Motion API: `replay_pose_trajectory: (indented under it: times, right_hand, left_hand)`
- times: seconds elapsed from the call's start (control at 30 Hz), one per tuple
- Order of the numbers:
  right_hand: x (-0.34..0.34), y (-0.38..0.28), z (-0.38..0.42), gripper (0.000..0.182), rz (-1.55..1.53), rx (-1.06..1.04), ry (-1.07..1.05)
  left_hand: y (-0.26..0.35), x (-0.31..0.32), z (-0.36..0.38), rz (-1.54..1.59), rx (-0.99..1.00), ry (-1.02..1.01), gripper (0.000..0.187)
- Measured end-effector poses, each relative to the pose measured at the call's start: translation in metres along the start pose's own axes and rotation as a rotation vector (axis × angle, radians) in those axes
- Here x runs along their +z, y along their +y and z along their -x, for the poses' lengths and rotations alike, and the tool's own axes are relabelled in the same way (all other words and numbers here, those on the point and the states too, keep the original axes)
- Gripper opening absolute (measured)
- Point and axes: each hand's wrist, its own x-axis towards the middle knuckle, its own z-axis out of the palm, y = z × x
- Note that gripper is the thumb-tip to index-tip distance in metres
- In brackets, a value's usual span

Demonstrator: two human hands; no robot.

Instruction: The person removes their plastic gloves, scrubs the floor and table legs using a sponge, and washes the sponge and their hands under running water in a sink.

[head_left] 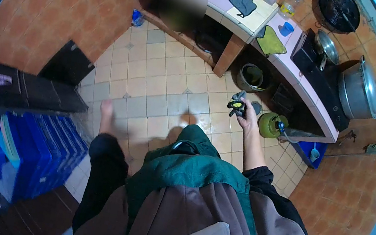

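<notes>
My right hand (pixel 248 117) is closed round a crumpled grey-and-black cloth (pixel 237 104) with yellow patches, held out over the tiled floor (pixel 173 73). Just beyond that hand, at its right, stands a green gas cylinder (pixel 269 125) with a hose on its top. On the left, my left hand (pixel 107 108) hangs low at the end of a dark sleeve, over the floor tiles and apart from any object. Motion smears its fingers.
A tiled counter curves along the far side and right, bearing a grey cloth (pixel 241 3), a yellow-green cloth (pixel 272 41), a stove (pixel 320 72) and a large pot (pixel 360 90). Beneath it sits a bucket (pixel 250 78). Blue folded crates (pixel 48 144) stand at left.
</notes>
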Motion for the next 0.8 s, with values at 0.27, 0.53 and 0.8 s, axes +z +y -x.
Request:
replay_pose_trajectory:
  times: [0.27,0.53,0.8]
  right_hand:
    - [0.132,-0.053,-0.197,0.018,-0.043,-0.057,-0.109]
    - [0.281,-0.102,-0.405,0.02,-0.093,0.023,-0.182]
    - [0.384,-0.13,-0.517,0.014,-0.251,0.004,-0.138]
  left_hand:
    - [0.346,0.192,-0.026,0.571,0.121,-0.562,0.023]
    - [0.419,0.198,-0.194,0.21,0.189,-0.426,0.024]
    - [0.662,0.308,-0.378,0.123,1.044,-0.409,0.028]
